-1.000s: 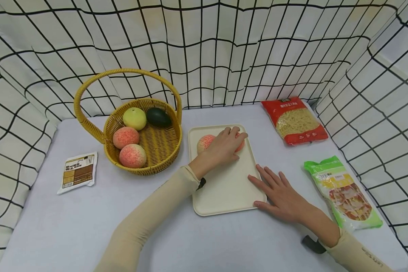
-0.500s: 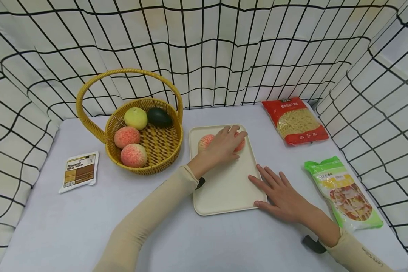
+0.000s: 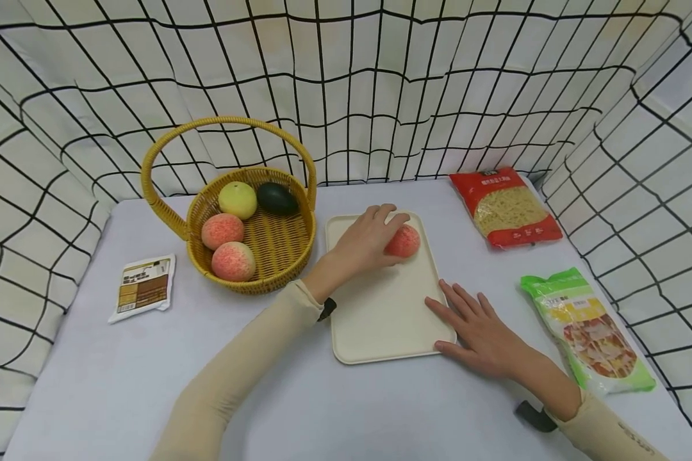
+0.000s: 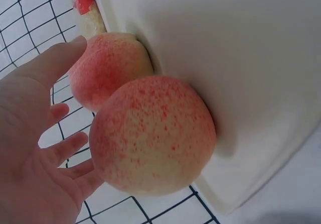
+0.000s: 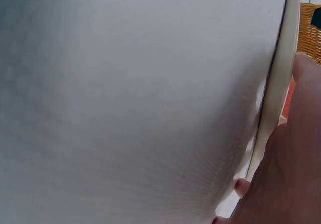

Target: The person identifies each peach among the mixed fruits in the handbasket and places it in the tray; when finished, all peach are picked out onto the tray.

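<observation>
On the cream tray (image 3: 392,326) lie two pink-speckled peaches. The right-hand peach (image 3: 406,242) shows in the head view, while the left hand (image 3: 360,246) hides the other. In the left wrist view, a near peach (image 4: 155,138) touches a farther peach (image 4: 108,66); the left hand (image 4: 35,133) is beside them, fingers loosely spread behind and thumb tip by the farther one. The right hand (image 3: 484,336) has its fingers spread at the tray's right edge. The right wrist view shows the right hand (image 5: 291,169) along the tray's rim (image 5: 276,88).
To the left stands a yellow wicker basket (image 3: 265,285) holding two peaches, a yellow-green fruit (image 3: 238,200) and a dark green fruit (image 3: 278,198). A brown-and-white packet (image 3: 144,288) lies farther left. Right are a red pasta bag (image 3: 507,211) and a green-edged bag (image 3: 594,339). Black netting surrounds the table.
The left hand has shifted slightly left, uncovering more of the right-hand peach and covering the left one. The right hand keeps its place at the tray. The head view has shifted a little.
</observation>
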{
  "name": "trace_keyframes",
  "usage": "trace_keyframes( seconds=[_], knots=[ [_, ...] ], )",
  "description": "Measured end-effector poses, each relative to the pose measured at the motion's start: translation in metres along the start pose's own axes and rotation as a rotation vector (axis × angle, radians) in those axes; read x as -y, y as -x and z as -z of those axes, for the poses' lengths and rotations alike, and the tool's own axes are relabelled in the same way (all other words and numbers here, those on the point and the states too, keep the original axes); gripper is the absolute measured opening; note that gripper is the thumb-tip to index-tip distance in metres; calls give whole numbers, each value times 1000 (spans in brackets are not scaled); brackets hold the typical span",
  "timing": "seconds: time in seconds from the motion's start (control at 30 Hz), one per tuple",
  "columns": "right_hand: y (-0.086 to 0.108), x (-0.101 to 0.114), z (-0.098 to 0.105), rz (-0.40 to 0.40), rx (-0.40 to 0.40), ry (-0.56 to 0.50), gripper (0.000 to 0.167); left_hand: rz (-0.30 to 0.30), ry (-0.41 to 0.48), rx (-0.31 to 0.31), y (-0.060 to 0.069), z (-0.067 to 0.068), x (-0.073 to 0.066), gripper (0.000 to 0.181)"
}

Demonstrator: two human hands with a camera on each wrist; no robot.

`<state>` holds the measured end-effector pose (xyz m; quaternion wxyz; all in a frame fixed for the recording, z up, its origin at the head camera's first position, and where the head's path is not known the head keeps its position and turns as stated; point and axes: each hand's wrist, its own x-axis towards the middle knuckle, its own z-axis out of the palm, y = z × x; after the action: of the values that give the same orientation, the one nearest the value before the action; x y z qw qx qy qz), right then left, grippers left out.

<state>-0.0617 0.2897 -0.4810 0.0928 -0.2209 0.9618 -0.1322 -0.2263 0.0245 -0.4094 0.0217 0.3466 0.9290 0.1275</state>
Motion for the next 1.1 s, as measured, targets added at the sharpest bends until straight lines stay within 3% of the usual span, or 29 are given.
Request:
trace_keyframes(
  seconds=[0.37, 0.67, 0.9, 1.1],
  knots=[
    [2, 0, -1, 3, -10, 15, 82, 18, 19, -81, 20, 15, 16, 83],
    [2, 1, 0, 4, -3, 24, 82, 48, 77, -163, 50, 34, 40, 72],
    [2, 1, -1, 16, -21, 33, 80, 67, 86, -288, 73, 45, 63, 65],
    [2, 1, 0, 17, -12, 25, 81, 102, 95, -346, 92, 52, 79, 61]
  ],
)
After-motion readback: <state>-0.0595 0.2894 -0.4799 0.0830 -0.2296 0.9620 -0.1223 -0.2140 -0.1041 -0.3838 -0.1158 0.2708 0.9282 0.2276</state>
